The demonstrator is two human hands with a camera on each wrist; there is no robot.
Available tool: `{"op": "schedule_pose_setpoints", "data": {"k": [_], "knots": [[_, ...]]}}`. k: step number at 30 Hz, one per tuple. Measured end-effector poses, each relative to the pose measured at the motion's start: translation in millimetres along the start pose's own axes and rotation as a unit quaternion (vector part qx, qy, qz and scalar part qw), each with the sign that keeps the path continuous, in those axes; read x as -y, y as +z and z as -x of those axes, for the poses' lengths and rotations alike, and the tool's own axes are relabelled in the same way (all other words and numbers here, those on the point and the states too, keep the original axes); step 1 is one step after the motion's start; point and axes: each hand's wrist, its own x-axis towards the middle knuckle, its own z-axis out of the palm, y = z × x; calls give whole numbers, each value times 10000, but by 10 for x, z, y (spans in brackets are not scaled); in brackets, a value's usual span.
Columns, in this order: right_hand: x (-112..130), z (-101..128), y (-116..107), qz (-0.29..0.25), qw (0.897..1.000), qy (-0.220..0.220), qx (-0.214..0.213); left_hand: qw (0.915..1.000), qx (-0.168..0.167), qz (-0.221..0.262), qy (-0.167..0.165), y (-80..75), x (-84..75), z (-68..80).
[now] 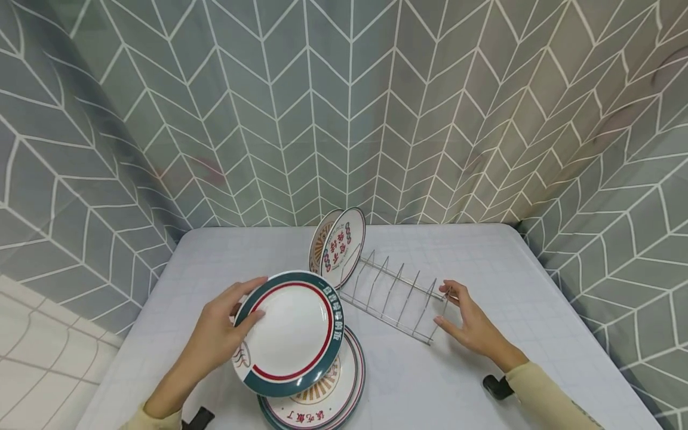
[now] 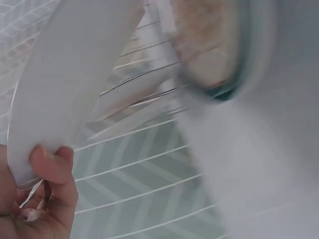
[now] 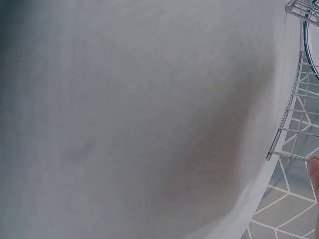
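My left hand (image 1: 217, 328) grips the left edge of a white plate (image 1: 290, 331) with a teal rim and a red ring, thumb over its face. This plate is tilted above a stack of plates (image 1: 312, 415), partly covering it. In the left wrist view, the fingers (image 2: 52, 167) curl at the edge of the plate (image 2: 70, 74), seen from its pale underside. At the right end of a silver wire dish rack (image 1: 395, 292), my right hand (image 1: 467, 322) holds the end wire. Two patterned plates (image 1: 344, 248) stand upright in the rack's far left end.
A pale cloth covers the table (image 1: 231, 254). Grey chevron-patterned curtains (image 1: 349, 119) hang behind it and along both sides. Black wrist straps (image 1: 497, 387) show at both sleeves. Much of the right wrist view is blurred tabletop.
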Motion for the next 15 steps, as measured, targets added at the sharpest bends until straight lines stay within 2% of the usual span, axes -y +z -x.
{"op": "schedule_pose_setpoints", "data": {"k": [3,7,11,13,15], "knots": [[-8,2,-6,-27,10000,6,-42,9946,-656,-64,806,-157,-191,-256],[-9,3,-4,-57,9999,47,-70,9777,-1426,-361,1499,-268,-496,-612],[-7,0,1,-60,9999,103,-97,9574,-1925,-688,2040,-185,-753,-951],[-8,-1,-1,-25,9999,90,-82,9493,-2036,-763,2269,-103,-849,-1109],[-6,-2,-5,14,10000,66,-66,9471,-1982,-873,2368,-21,-909,-1244]]}}
